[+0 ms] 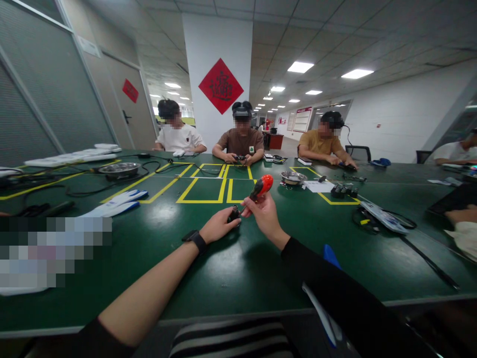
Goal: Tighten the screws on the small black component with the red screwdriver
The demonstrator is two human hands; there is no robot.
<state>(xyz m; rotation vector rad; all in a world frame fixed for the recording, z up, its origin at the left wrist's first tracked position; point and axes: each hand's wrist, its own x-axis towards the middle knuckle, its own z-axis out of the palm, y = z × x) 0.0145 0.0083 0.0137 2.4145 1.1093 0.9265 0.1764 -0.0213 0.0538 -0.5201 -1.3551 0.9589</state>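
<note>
My right hand (267, 218) is closed around a screwdriver (263, 187) with a red and black handle. The tool is tilted, its handle end up and its shaft running down toward my left hand. My left hand (219, 224), with a black band on the wrist, grips a small black part (234, 214) low over the green table. Fingers cover much of that part, so its exact kind does not show. The screwdriver's tip is close to the part; whether they touch I cannot make out.
Yellow tape marks rectangles on the green table (186, 278). Metal bowls (293, 177) stand farther back, and several black parts (345, 191) lie at right. White-and-blue gloves (115, 203) lie left. A cable (428, 263) crosses the right side. Several people sit around the table.
</note>
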